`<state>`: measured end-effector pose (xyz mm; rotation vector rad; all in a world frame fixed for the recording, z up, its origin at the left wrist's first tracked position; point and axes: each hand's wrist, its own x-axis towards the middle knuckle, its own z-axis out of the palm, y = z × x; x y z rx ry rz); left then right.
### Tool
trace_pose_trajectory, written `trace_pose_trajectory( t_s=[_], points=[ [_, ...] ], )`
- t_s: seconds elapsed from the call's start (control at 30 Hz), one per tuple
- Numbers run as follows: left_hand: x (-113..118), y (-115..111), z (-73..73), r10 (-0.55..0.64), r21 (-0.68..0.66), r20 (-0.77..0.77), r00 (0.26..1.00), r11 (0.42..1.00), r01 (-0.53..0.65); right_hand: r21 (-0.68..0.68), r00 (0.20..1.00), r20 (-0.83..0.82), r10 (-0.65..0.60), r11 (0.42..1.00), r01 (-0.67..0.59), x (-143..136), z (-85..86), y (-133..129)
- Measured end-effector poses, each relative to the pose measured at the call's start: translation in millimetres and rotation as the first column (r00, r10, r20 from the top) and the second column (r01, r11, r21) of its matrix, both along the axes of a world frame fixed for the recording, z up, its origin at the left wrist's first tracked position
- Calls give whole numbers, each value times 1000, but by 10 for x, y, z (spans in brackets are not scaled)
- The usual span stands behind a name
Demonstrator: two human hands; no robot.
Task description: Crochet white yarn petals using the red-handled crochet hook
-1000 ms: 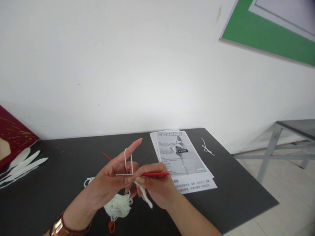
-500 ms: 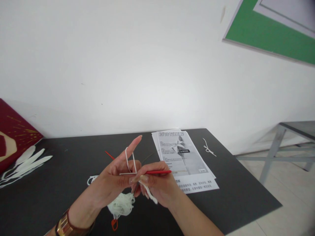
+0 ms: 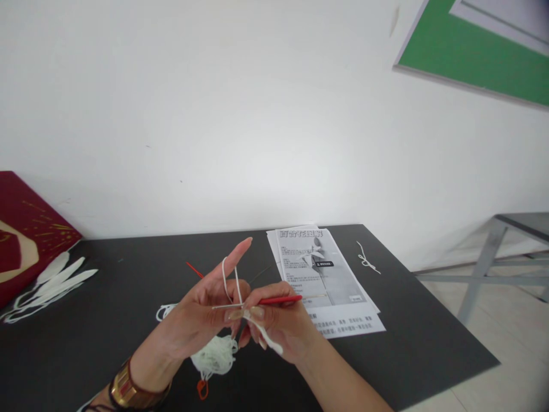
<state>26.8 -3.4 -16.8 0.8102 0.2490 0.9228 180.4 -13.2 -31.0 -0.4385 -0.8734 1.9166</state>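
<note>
My right hand (image 3: 283, 320) grips a crochet hook with a red handle (image 3: 281, 299); its thin metal shaft points left across my left thumb. White yarn (image 3: 235, 284) loops round the raised index finger of my left hand (image 3: 201, 312) and runs down to the hook. Between the thumb and fingers my left hand pinches a small white crochet piece (image 3: 266, 336), which hangs to the lower right under my right fingers. Both thumbs nearly meet at the stitches, whose detail is too small to make out. Below lies a loose bundle of white yarn (image 3: 215, 356).
An orange stitch marker (image 3: 202, 389) lies by the yarn bundle. Printed pattern sheets (image 3: 354, 320) lie right of my hands, with a short knotted white string (image 3: 366, 262) beyond. White crocheted petals (image 3: 64, 277) and a dark red box (image 3: 38, 229) are at left. A stool (image 3: 484, 274) stands right.
The hook's shaft and the yarn at the thumbs have shifted slightly, and the white piece tilts a little further right. The whole view has moved a little. Both hands keep their grip.
</note>
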Motion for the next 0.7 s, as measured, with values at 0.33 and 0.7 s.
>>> trace_pose_trajectory(
  t_s=[0.33,0.7],
  points=[
    [-16,-43,16,-9,62,-11,1000,998,10,19,996,-92,8,1000,-6,-9,22,-18],
    [-7,-61,17,-54,86,44,998,995,50,36,992,-115,44,999,-40,-17,21,-20]
  ],
)
